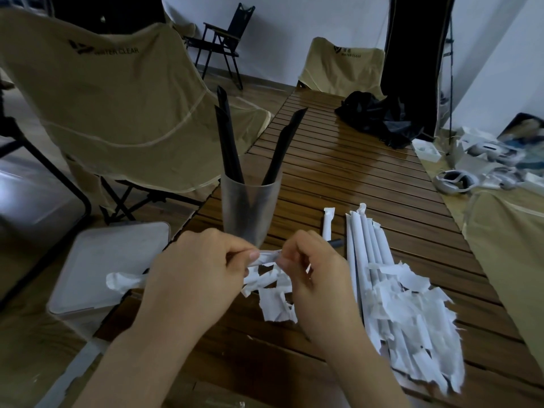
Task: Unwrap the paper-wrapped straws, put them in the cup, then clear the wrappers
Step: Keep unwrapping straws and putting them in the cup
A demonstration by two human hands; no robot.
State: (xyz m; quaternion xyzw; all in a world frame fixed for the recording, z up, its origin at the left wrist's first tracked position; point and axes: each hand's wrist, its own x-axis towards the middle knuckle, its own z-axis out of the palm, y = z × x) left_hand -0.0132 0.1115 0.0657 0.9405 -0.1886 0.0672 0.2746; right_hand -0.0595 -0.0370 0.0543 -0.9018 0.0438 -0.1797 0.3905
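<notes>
From the head view we are mid-unwrap: our left hand (pixel 194 278) and right hand (pixel 315 275) both pinch a wrapped straw (pixel 266 257) just before the cup (pixel 250 207), and next we likely must tear the paper free.

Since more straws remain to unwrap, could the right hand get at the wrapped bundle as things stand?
Probably yes once freed: the right hand pinches the wrapper, but the wrapped straws lie close beside it, nothing between.

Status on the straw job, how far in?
Partway. Done: four black straws stand in the cup. In hand: left hand and right hand tear one wrapper. Left: wrapped straws, one half-unwrapped straw, torn wrappers uncleared.
</notes>
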